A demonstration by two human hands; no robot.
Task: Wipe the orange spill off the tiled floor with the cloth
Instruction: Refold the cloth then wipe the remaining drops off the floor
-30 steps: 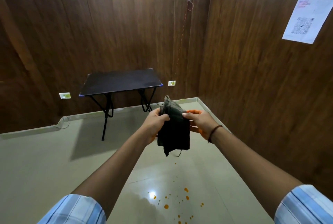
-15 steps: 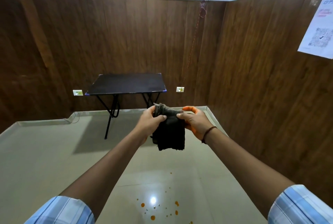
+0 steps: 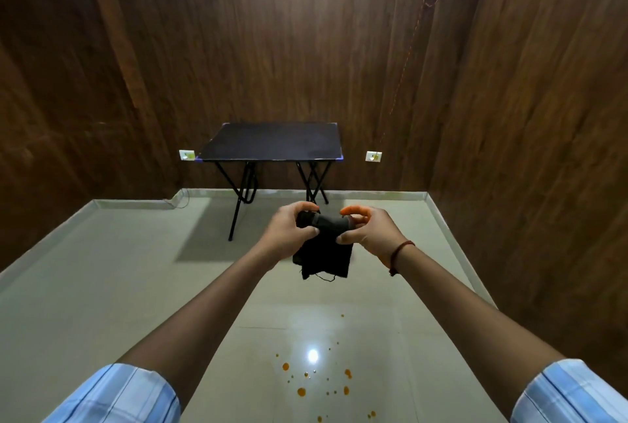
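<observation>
A dark cloth (image 3: 324, 252) hangs bunched in the air between both hands, well above the floor. My left hand (image 3: 289, 230) grips its left top edge. My right hand (image 3: 368, 230), with orange-stained fingertips and a red thread on the wrist, grips the right top edge. The orange spill (image 3: 300, 391) is a scatter of several drops on the glossy beige tiled floor (image 3: 102, 286), below and in front of the hands, around a bright light reflection.
A small black folding table (image 3: 272, 142) stands against the far wood-panelled wall. Two wall sockets (image 3: 373, 156) flank it. A red string (image 3: 407, 55) hangs in the right corner. Wood panels close in the floor on three sides.
The cloth has been folded shorter and rolled at the top between both hands. The view has swung so that the table sits centred, and the hands are lower in the frame.
</observation>
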